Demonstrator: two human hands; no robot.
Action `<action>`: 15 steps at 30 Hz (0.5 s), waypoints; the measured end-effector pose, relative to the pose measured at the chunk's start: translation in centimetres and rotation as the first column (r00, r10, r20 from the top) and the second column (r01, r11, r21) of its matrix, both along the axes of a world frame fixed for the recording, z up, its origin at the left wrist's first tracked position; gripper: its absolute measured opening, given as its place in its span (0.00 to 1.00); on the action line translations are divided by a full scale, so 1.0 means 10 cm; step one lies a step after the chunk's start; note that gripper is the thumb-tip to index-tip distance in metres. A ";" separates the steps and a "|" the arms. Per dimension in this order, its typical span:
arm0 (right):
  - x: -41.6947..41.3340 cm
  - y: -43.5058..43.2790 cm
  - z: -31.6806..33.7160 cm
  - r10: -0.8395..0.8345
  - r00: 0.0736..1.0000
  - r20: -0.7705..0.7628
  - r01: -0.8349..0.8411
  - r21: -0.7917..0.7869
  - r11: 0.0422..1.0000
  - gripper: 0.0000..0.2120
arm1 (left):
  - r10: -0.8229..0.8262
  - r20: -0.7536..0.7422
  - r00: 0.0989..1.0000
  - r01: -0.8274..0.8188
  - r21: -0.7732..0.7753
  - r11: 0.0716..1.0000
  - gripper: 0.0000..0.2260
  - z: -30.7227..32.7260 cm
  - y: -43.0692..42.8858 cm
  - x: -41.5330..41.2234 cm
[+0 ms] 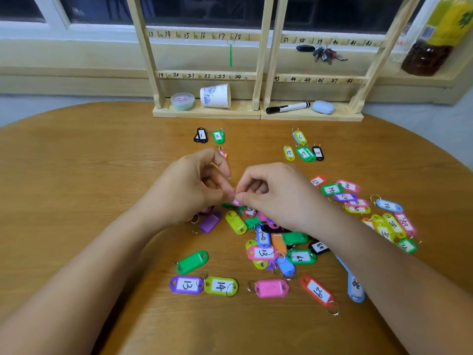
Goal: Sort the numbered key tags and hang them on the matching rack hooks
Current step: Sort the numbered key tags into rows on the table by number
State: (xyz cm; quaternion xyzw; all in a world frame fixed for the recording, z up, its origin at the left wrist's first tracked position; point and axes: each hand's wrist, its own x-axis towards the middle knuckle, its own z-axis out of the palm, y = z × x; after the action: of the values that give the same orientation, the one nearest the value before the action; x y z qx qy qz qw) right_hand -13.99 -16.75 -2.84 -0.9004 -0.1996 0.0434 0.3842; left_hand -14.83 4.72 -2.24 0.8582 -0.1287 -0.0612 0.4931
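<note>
Surface: round wooden table [76,175], window sill and dark panes behind.
Rack: wooden key rack [258,73] stands at the far table edge, two bays; left bay rows read 13–18 and 19–24, right bay 37–42 and 43–48.
Hung: one green tag [230,55] on a hook near 18, edge-on, number not readable.
Left hand [189,190]: fingers curled, thumb and forefinger tips pinch the pink tag [236,201] at mid-table.
Right hand [276,198]: fingers curled, pinches the same pink tag from the right; its number is hidden.
Unsorted: main pile [268,242] lies just near of the hands, partly under the right wrist; second cluster [371,208] to the right.
Sorted far left: tag 1 [201,135] and tag 2 [218,136] side by side.
Sorted far right: tag 6 [300,137], then tag 15 [289,152], tag 19 [304,153], tag 20 [318,152] in a row.
Near row: tag 13 [186,284] touching tag 14 [220,285], face-down pink tag [271,288], tag 29 [317,290].
Rack base: paper cup [216,96] on its side, small tub [182,101], marker [288,107].
Sill: bunch of keys [329,55], bottle [440,34] far right.
</note>
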 end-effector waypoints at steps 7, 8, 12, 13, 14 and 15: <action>0.24 -0.13 0.10 -0.044 0.998 0.052 0.046 -0.023 0.999 0.05 | 0.140 0.129 0.982 -0.120 -0.150 0.981 0.10 -0.17 -0.05 0.07; 0.31 -0.20 0.10 -0.072 0.996 0.049 0.073 -0.021 0.997 0.05 | 0.144 0.176 0.974 -0.126 -0.109 0.986 0.09 -0.19 -0.06 0.09; 0.60 -0.58 0.09 -0.250 0.967 0.051 0.249 0.027 0.968 0.04 | 0.067 0.278 0.958 -0.097 0.096 0.991 0.09 -0.15 -0.18 0.18; 0.67 -0.67 0.07 -0.305 0.950 0.059 0.303 0.048 0.952 0.03 | 0.025 0.271 0.962 -0.070 0.159 0.985 0.10 -0.12 -0.24 0.23; 0.73 -0.75 0.05 -0.359 0.931 0.063 0.354 0.070 0.933 0.03 | -0.027 0.267 0.963 -0.034 0.224 0.974 0.11 -0.10 -0.31 0.28; 0.79 -0.83 0.02 -0.408 0.911 0.063 0.402 0.088 0.912 0.03 | -0.090 0.278 0.957 0.006 0.289 0.957 0.12 -0.08 -0.38 0.34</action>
State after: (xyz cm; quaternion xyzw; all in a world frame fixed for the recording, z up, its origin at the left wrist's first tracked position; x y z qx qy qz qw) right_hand -6.09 -25.04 -2.60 -0.9085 -0.0255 -0.0805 0.4092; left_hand -11.41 0.89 -3.07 0.9167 -0.2097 0.0344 0.3384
